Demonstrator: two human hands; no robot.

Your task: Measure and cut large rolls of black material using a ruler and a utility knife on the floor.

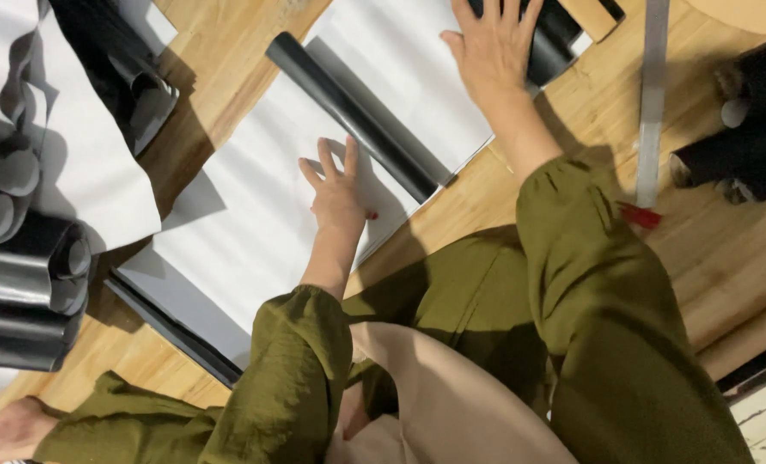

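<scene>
Both hands flat on white sheet

Left hand (338,191) and right hand (493,47) press spread open, holding nothing; sheet (254,215) lies smoothed, dark roll (353,116) partly unrolled across it.

— One view only here, worn on the head, looking steeply down over the person's own olive sleeves.

— Close in?

— Very. The left hand (338,193) and right hand (493,51) fill the middle and top, both spread flat on the white sheet (254,215).

— Which way does it face?

— Down and forward, tilted: the wooden floor (718,249) runs diagonally. Beyond the right hand's grip the frame cuts off; left of the left hand, dark rolls (22,283) sit at the edge.
</scene>
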